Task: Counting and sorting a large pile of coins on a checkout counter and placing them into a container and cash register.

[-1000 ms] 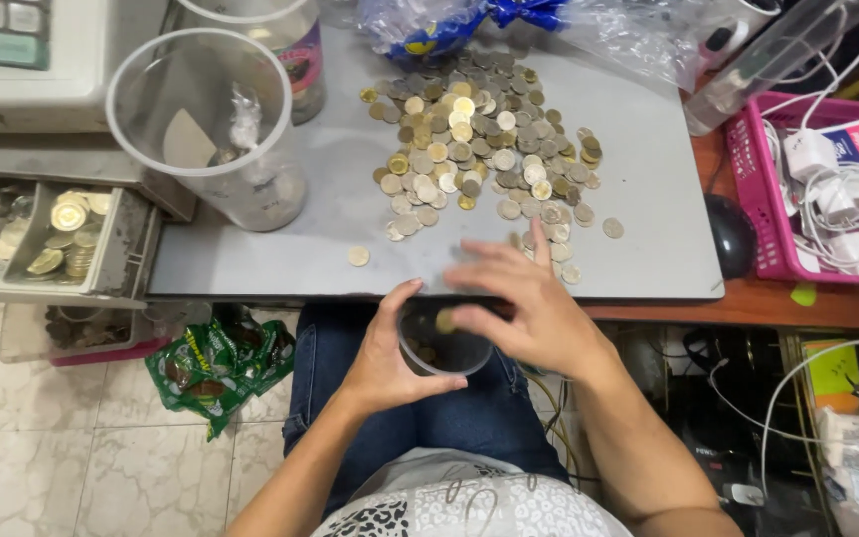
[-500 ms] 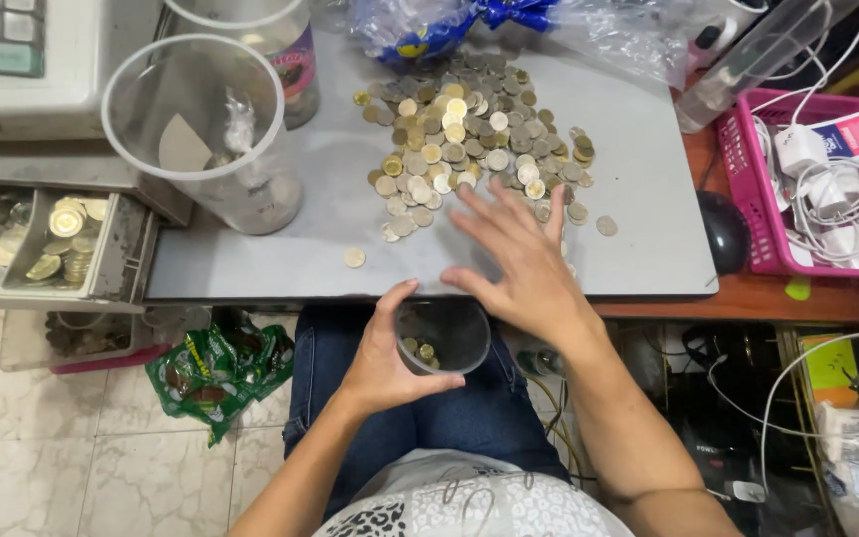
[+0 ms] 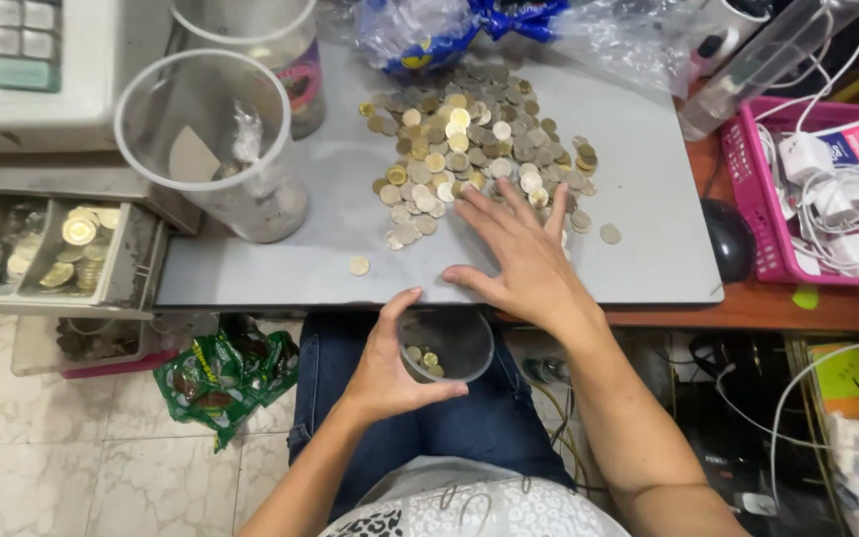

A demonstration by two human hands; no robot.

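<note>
Since a second ago the right hand (image 3: 524, 254) has been moving from over the cup (image 3: 446, 343) up onto the surface (image 3: 280, 268), and is now lying spread and released at the near edge of the coin pile (image 3: 474, 149). The left hand (image 3: 390, 363) is gripping the cup just under the surface edge, over the lap, so swept coins can drop in. A clear tub (image 3: 216, 144) and a coin drawer (image 3: 47, 254) are sitting to the left.

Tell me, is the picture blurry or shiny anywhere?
Head view: mostly sharp, evenly lit; the pile of silver and gold coins glints; the clear plastic bag and tall clear plastic cup show glare; the right hand casts only a soft shadow on the grey board; the edges bend slightly.
</note>
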